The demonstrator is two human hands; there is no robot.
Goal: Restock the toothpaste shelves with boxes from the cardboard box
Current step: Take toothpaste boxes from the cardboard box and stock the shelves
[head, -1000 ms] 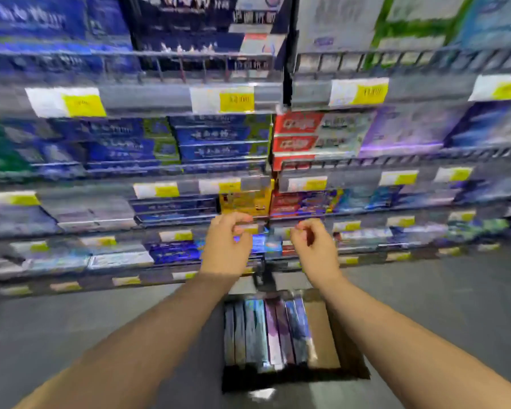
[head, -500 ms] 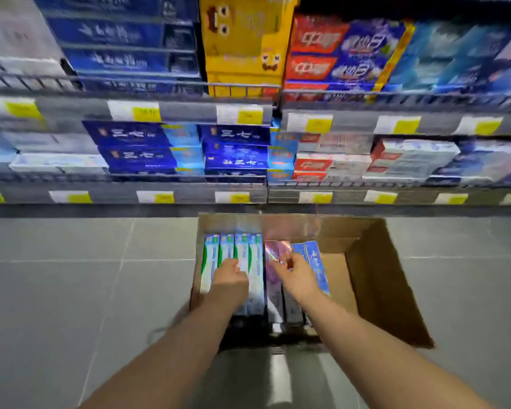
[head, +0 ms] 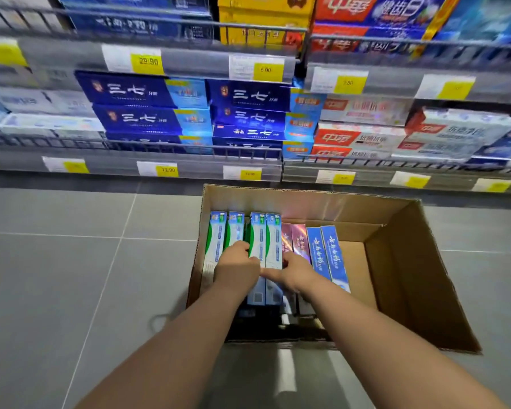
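An open cardboard box [head: 401, 261] sits on the grey floor below the shelves. Inside stand several toothpaste boxes on edge: green-white ones [head: 216, 240] at the left, two pink ones [head: 298, 240], two blue ones [head: 328, 255]. My left hand [head: 236, 270] and my right hand [head: 292, 273] grip a pair of green-white boxes [head: 266, 240] from either side, and that pair sits higher than its neighbours. My left fingers reach into the gap beside the pair. My right thumb lies across its near part.
The toothpaste shelves [head: 189, 166] run across the top, with wire rails and yellow price tags. Dark blue boxes [head: 142, 113] and red-white boxes [head: 360, 137] fill the lowest shelf. The cardboard box's right part shows bare bottom. Grey floor tiles lie all around.
One second ago both hands were up at the shelves. They came down into the cardboard box, closed on a pair of green-white boxes, and that pair now stands higher.
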